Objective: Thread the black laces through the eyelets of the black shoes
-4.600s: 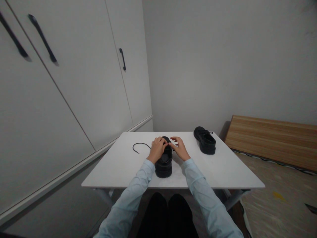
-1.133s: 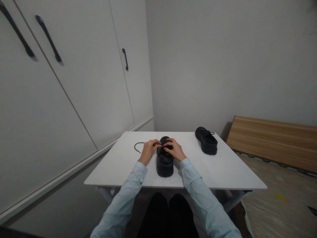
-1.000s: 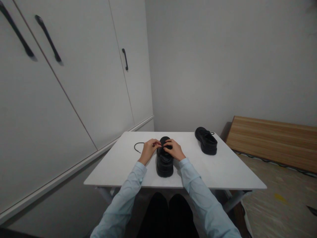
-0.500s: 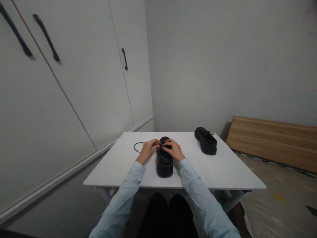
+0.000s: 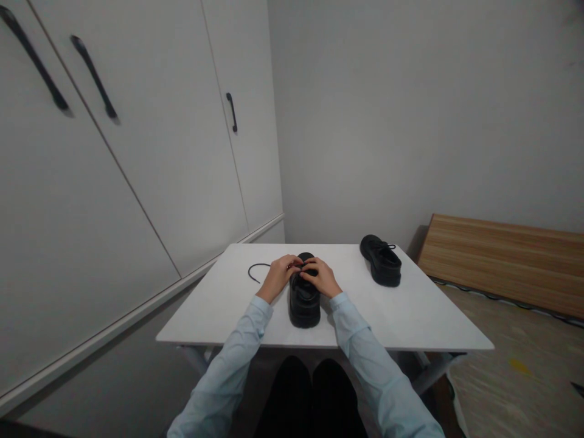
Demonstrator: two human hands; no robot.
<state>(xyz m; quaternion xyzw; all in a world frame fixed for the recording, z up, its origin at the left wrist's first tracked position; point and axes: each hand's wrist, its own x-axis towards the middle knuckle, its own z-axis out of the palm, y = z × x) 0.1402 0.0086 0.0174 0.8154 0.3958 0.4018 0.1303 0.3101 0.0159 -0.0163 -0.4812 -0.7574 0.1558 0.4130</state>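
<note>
1. Both your hands sit on the near shoe [image 5: 304, 299]: your left hand [image 5: 278, 278] curls against its left side, your right hand [image 5: 323, 278] against the right, fingertips meeting over the lacing area at the top.
2. Since half a second ago the two sets of fingertips have drawn closer together over the shoe's throat; a few seconds back your right hand was spread open and clear of it.
3. Your fingers look pinched around the lace [image 5: 260, 270] at the eyelets, but the grip is too small and dark to make out, so I cannot tell whether either hand truly holds it.
4. That shoe stands in the middle of the table [image 5: 410, 316], toe pointing away from you, close to the near edge.
5. The loose end of the lace curves off to the left across the tabletop, much as before.
6. Well apart to the right, the second shoe [image 5: 381, 260] rests untouched near the far edge.
</note>
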